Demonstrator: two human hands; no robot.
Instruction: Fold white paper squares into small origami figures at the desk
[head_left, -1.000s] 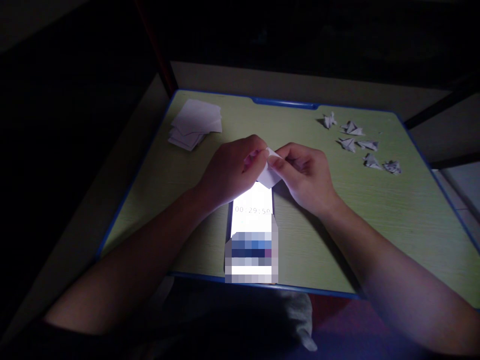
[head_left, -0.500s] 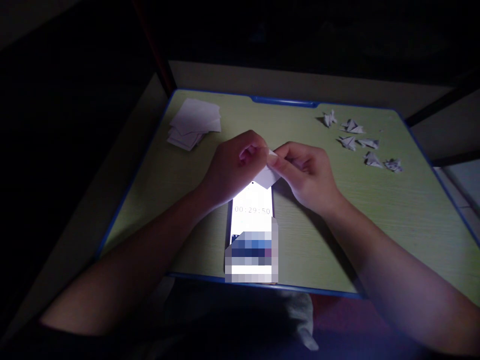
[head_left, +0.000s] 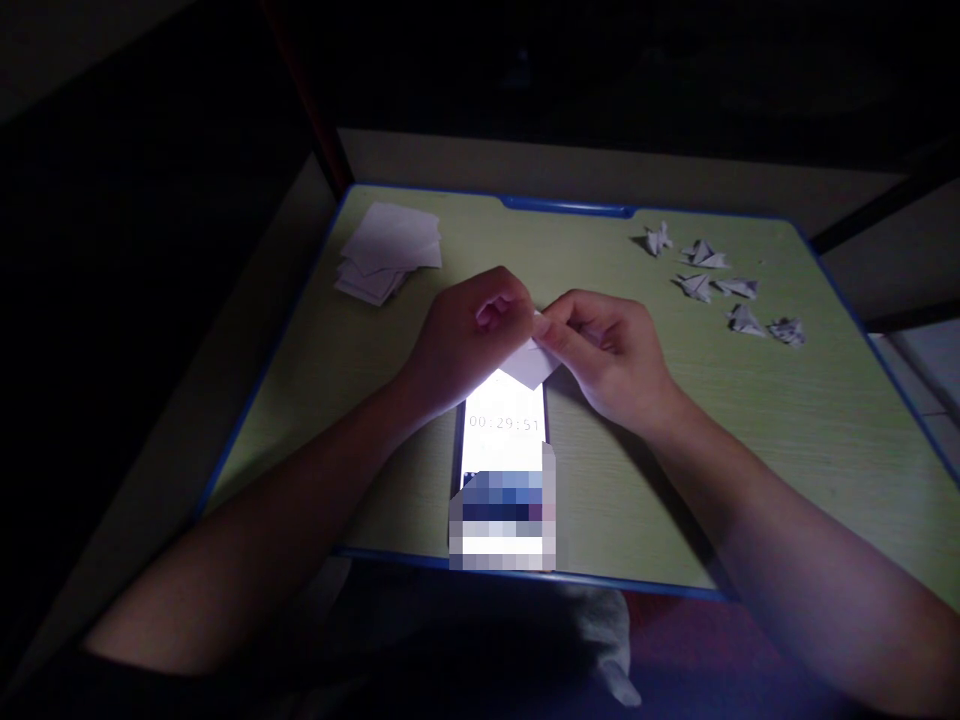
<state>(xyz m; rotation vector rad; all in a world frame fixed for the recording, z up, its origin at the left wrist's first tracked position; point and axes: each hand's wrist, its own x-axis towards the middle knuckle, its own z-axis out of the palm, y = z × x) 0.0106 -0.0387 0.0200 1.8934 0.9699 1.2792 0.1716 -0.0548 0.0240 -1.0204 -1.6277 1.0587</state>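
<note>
Between my two hands is a small white piece of paper [head_left: 533, 367], partly hidden by the fingers, its lower corner pointing toward me. My left hand [head_left: 478, 333] is closed with its fingers curled, pinching the paper's upper left side. From the right, my right hand [head_left: 607, 350] grips the same paper, thumb pressed at its top near the left fingertips. Below the paper lies a lit phone [head_left: 503, 440] showing a timer at 00:29:51; its lower part is blurred out.
The green table [head_left: 337, 400] has a blue rim. A stack of white paper sheets [head_left: 394, 240] lies at the far left. Several small folded paper pieces [head_left: 697, 288] sit at the far right. Surroundings are dark.
The paper's lower corner has dropped slightly toward me, and the fingertips meet a little lower. The timer has moved from 00:29:50 to 00:29:51. Both hands keep their hold.
</note>
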